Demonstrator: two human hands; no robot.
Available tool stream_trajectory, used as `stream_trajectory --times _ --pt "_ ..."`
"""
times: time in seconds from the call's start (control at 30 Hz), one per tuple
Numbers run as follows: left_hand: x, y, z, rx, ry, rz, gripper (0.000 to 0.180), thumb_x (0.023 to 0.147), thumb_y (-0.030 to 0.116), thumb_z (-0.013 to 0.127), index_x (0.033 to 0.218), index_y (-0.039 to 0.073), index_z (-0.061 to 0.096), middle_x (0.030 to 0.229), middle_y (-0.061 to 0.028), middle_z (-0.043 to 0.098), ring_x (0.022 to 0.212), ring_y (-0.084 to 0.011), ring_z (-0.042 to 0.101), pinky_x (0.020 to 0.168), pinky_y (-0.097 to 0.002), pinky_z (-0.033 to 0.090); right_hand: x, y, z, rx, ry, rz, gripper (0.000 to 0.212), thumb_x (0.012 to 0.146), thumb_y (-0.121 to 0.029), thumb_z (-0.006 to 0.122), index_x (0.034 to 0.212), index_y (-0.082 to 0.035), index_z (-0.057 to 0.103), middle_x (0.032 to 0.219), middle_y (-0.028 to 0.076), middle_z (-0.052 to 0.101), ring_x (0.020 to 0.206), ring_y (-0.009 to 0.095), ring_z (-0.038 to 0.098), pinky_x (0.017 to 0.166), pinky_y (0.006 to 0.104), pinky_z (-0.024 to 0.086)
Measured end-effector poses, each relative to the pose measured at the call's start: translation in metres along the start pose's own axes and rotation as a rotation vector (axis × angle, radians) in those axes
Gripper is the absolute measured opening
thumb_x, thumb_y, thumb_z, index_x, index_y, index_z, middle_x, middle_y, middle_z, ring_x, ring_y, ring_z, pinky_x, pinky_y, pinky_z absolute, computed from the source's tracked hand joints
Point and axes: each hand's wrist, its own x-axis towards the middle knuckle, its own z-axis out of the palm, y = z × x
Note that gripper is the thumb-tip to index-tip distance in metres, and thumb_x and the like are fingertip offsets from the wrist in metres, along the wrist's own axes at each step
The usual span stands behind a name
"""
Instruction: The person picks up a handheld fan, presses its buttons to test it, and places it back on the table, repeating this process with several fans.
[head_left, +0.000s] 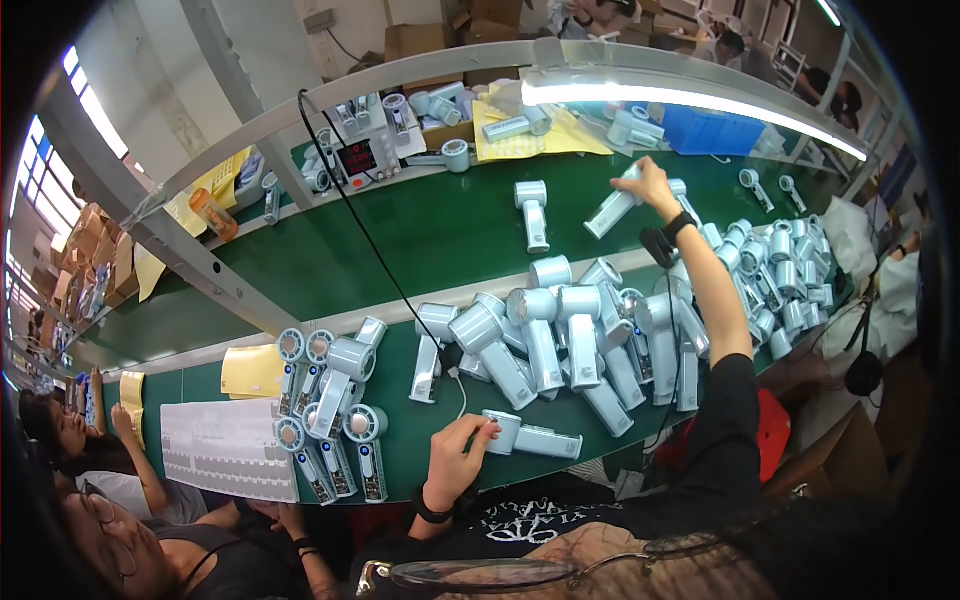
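Observation:
At the front edge of the green bench, my left hand (460, 462) has its fingers closed at the round head of a light-blue handheld fan (548, 442), which lies on its side with its handle to the right. My right hand (652, 190) stretches across to the far green strip, its fingers around another pale-blue fan (608, 216) that sits tilted there. Left of that one, a single fan (535, 215) lies with its head away from me. Between my arms spreads a heap of similar fans (541, 352), several deep.
A second fan pile (785, 270) covers the right end. To the left are fans with exposed circuit boards (340, 465) and a white sheet (228, 445). A black cable (372, 240) hangs across the bench. Beyond stand a power supply (358, 158) and blue bin (712, 130). Co-workers sit at left.

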Motion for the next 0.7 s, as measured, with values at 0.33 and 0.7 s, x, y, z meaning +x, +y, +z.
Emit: stream_trajectory --times 0.33,0.7 --pt "-0.002 -0.002 -0.009 0.017 0.087 -0.032 0.009 0.088 0.002 0.058 0.082 -0.004 0.061 0.075 -0.0111 0.066 0.068 -0.0195 0.066 0.062 -0.0270 0.050 0.025 -0.043 0.111 -0.442 -0.195 -0.378 0.066 0.072 -0.061 0.067 0.095 0.001 0.069 0.101 0.024 0.062 0.106 0.043 0.047 0.087 0.0457 0.046" --pt "-0.012 0.005 -0.009 -0.006 0.084 -0.025 0.013 0.089 0.003 0.057 0.080 -0.005 0.060 0.073 -0.0108 0.066 0.067 -0.0179 0.065 0.062 -0.0267 0.049 0.002 -0.076 0.119 -0.325 -0.499 -0.086 0.066 0.067 -0.048 0.075 0.106 0.003 0.060 0.099 0.022 0.066 0.092 0.036 0.065 0.081 0.0438 0.052"
